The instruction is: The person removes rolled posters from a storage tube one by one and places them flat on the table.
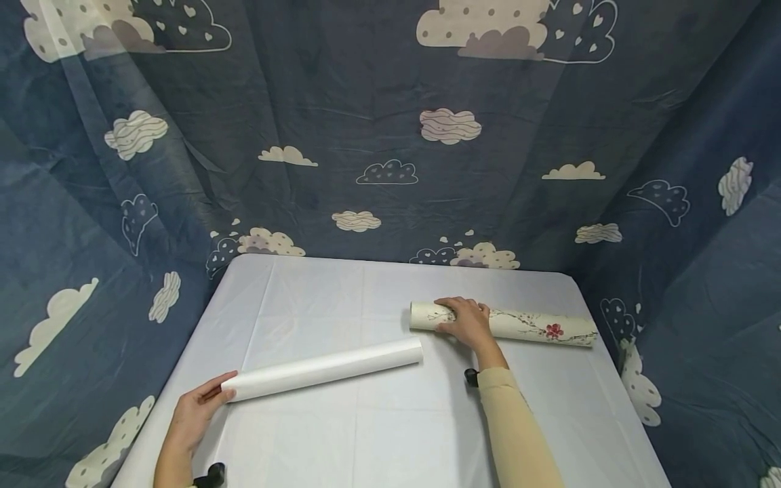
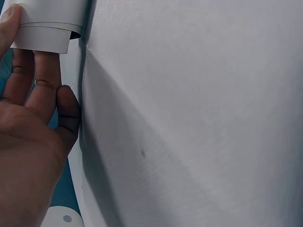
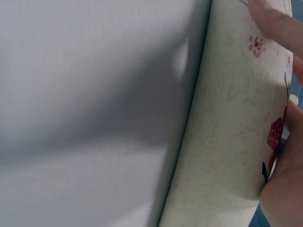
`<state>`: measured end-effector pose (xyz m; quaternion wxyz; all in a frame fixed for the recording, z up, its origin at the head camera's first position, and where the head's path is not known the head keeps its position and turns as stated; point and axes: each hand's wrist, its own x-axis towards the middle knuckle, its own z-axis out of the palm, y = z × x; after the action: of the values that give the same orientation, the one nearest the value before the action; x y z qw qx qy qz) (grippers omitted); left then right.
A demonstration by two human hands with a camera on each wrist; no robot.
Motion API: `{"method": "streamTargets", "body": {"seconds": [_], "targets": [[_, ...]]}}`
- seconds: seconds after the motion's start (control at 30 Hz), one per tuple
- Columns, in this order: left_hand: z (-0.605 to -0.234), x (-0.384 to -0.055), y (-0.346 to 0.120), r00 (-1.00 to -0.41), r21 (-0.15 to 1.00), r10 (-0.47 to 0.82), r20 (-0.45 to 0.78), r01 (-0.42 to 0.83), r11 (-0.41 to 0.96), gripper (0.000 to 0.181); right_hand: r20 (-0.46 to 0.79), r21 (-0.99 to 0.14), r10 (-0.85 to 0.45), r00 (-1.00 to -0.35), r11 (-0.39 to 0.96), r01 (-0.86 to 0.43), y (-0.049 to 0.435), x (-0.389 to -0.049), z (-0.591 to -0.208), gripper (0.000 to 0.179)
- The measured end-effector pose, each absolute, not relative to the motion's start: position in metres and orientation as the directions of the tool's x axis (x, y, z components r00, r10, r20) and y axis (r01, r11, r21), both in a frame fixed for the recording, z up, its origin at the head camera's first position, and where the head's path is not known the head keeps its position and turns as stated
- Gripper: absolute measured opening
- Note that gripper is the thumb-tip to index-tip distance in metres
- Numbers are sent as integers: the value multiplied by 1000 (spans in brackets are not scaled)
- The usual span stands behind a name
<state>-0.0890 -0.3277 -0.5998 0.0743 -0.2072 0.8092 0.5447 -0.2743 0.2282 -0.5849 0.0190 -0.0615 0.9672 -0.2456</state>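
Note:
A plain white paper roll (image 1: pixel 329 369) lies slantwise across the middle of the table. My left hand (image 1: pixel 194 415) pinches its near left end, thumb on one side and fingers underneath. In the left wrist view, the end of the white roll (image 2: pixel 49 16) shows a loose overlapping layer. Farther back on the right is a cream wallpaper roll (image 1: pixel 537 327) printed with red blossoms and dark twigs. Close to its left end, my right hand (image 1: pixel 468 325) grips it from above, thumb at the front and fingers over the back. The right wrist view shows the wallpaper roll (image 3: pixel 218 123) along the hand.
Both rolls are on a table covered with a white cloth (image 1: pixel 293 440) that has fold creases. Dark blue curtains (image 1: pixel 366 88) with cloud prints hang behind the table and on both sides. A black strap piece (image 1: pixel 471 377) sits at the right wrist.

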Motion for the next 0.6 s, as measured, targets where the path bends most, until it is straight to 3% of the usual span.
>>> {"method": "streamTargets", "body": {"seconds": [0.6], "targets": [[-604,-107,-310,-935,866,-226,-274,-342,365,62,-21,-434,58,-998,899,61,200,-273,-588,67]]}}
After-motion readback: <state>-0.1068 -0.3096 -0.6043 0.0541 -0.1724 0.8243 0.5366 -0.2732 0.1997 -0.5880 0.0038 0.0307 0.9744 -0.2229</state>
